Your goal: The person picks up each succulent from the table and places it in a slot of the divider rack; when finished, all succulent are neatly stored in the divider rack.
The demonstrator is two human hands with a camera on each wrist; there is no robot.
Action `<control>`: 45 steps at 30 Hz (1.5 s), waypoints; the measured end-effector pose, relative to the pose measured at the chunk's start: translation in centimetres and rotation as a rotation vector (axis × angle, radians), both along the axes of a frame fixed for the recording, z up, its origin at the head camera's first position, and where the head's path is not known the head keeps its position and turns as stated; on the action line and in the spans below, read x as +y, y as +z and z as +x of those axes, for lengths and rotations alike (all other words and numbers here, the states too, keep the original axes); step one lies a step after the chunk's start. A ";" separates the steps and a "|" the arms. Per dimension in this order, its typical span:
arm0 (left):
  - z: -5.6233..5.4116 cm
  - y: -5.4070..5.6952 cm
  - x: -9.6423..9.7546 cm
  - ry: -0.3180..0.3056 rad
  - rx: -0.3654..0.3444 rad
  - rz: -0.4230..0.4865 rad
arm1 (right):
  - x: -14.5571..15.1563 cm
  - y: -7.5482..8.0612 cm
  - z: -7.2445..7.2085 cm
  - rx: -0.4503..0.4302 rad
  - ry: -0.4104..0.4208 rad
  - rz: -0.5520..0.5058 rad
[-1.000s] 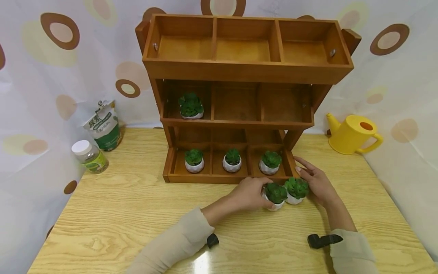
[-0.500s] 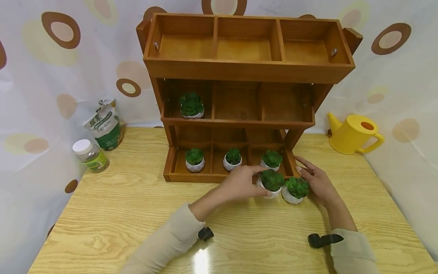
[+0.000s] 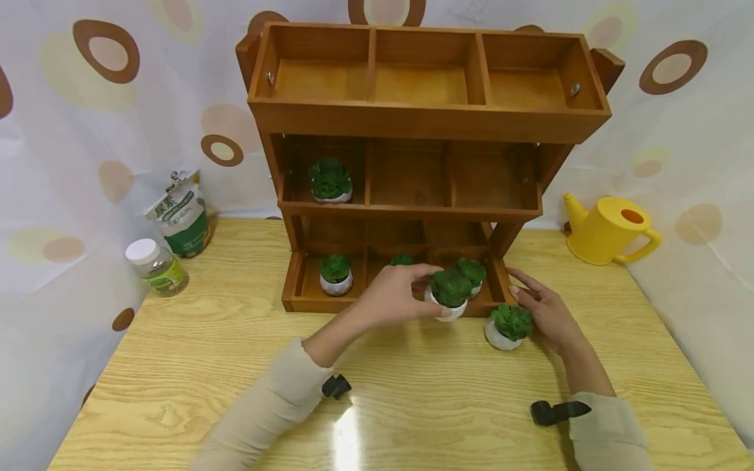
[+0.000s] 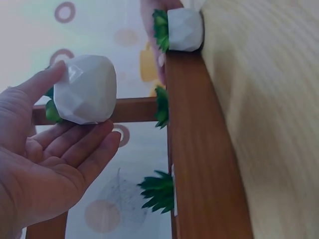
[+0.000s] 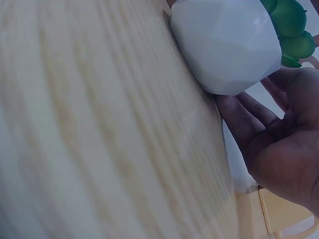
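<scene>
My left hand (image 3: 391, 297) grips a potted succulent (image 3: 450, 288) between thumb and fingers, in front of the shelf's bottom tier. In the left wrist view its faceted white pot (image 4: 87, 89) is raised off the table. Beside the shelf's lower right corner, my right hand (image 3: 544, 311) lies with loose fingers at the side board. Another potted succulent (image 3: 506, 327) stands on the table next to that hand; its white pot (image 5: 227, 45) fills the top of the right wrist view. On the bottom tier, the middle succulent (image 3: 402, 260) is mostly hidden behind my left hand.
The three-tier wooden shelf (image 3: 424, 121) also holds a left bottom succulent (image 3: 336, 273), a right bottom one (image 3: 473, 269) and one on the middle tier (image 3: 331, 178). A yellow watering can (image 3: 609, 232) stands right; a lidded jar (image 3: 156, 268) and a clipped bag (image 3: 184, 219) stand left.
My left hand has lifted its potted succulent from beside the other one and carried it left and toward the shelf. The right hand has stayed in place.
</scene>
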State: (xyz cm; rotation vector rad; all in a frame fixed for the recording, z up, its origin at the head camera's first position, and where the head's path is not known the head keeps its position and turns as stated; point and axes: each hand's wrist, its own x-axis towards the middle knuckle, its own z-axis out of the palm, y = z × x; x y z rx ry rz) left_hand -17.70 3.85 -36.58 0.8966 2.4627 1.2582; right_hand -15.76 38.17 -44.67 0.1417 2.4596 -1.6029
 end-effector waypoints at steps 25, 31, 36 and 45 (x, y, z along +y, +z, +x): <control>-1.1 4.3 -3.5 0.054 0.005 0.073 | -0.1 0.0 0.1 -0.017 -0.001 0.012; -1.5 5.1 -4.2 0.076 0.035 0.070 | -0.2 0.1 0.1 -0.015 0.001 -0.001; -1.8 6.1 -4.8 0.116 0.057 0.070 | -0.1 -0.1 0.0 0.001 0.004 0.034; -2.1 7.7 -5.7 0.121 0.115 0.099 | -0.2 0.0 0.0 0.002 0.010 0.075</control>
